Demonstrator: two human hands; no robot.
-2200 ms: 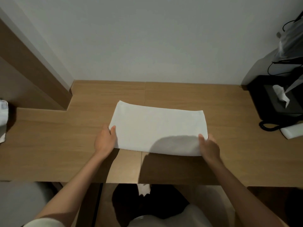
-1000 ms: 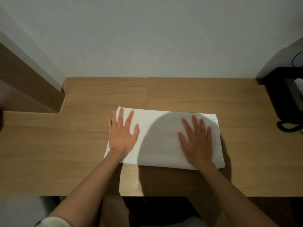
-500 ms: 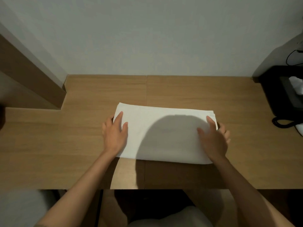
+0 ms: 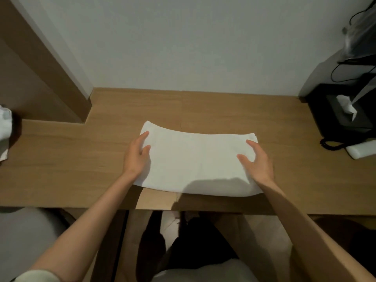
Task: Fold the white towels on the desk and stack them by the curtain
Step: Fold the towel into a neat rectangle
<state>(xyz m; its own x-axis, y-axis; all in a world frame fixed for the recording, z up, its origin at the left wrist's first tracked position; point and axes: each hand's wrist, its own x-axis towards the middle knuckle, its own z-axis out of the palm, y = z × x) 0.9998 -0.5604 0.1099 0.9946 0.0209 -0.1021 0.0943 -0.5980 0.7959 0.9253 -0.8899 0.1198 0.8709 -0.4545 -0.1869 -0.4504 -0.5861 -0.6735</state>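
A white towel (image 4: 197, 163), folded into a wide rectangle, lies flat in the middle of the wooden desk (image 4: 61, 159). My left hand (image 4: 136, 155) is at its left end, with forefinger and thumb lying on the cloth and the other fingers hidden. My right hand (image 4: 256, 159) rests on the right end, its fingers relaxed and spread over the edge. A second white towel (image 4: 5, 133) lies crumpled at the far left edge of the view. No curtain shows.
A black tissue box (image 4: 345, 117) stands at the back right, with a coiled cord (image 4: 331, 144) and a white handset (image 4: 362, 150) in front of it. A wooden panel (image 4: 40, 68) juts out at the back left. The desk's front edge runs just below the towel.
My hands pressed flat on the towel's middle, then slid outward to its two ends. The view has shifted, so the crumpled towel at the left shows again.
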